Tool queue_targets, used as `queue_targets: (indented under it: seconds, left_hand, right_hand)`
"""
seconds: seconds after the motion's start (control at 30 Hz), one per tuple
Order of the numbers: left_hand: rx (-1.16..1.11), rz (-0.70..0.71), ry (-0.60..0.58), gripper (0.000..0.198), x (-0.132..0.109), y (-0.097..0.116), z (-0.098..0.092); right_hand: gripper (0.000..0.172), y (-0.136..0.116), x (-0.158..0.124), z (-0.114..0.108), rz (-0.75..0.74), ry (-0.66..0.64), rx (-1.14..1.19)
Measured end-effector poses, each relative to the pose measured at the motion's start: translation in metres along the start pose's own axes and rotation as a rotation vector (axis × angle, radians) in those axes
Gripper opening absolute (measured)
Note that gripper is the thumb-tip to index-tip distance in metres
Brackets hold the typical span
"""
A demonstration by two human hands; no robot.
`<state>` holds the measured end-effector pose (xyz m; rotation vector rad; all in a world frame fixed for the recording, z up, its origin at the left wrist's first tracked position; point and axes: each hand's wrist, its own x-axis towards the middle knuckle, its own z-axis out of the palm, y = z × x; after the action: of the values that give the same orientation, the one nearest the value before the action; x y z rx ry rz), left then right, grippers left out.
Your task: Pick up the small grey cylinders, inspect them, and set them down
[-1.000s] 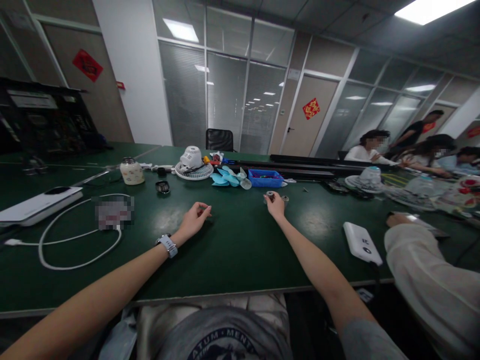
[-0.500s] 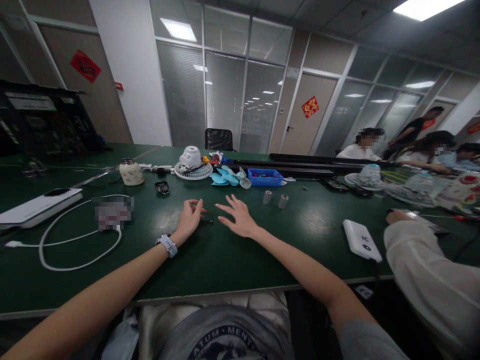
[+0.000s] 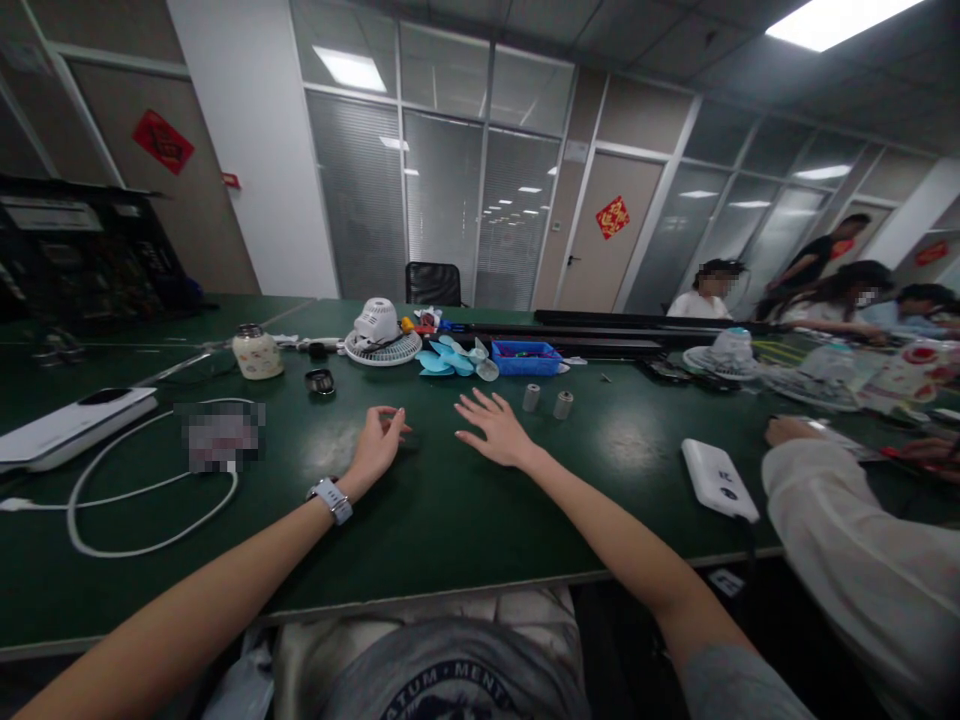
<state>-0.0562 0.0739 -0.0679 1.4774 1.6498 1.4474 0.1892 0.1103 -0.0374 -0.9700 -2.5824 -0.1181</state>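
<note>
Dim overall. Ceiling panel point(image 3: 840, 22) top right is blown out; more lights show in the glass partition point(image 3: 442, 210). Dull glare patches on the green tabletop point(image 3: 450, 530), one beside the left hand point(image 3: 379, 445), one right of the right hand point(image 3: 499, 430). Under-table near black. Wide-angle stretch at edges, verticals lean. Metal cylinders point(image 3: 563, 404) soft. Pixelated patch point(image 3: 223, 437) at left.

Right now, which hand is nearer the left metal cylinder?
Right. The right hand is just left of the cylinder and slightly nearer the wearer; the left hand is farther left, beyond the right hand.
</note>
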Motion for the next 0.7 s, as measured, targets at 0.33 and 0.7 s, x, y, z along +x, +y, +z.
queue_targets:
  seconds: [0.33, 0.7]
  left_hand:
    - [0.03, 0.008, -0.023, 0.047, 0.006, -0.012, 0.002]
    - [0.013, 0.019, -0.027, 0.044, 0.005, -0.011, 0.004]
  right_hand:
    - [0.06, 0.113, -0.027, -0.008, 0.496, 0.133, -0.229]
    - [0.06, 0.113, -0.021, 0.0, 0.47, 0.153, -0.234]
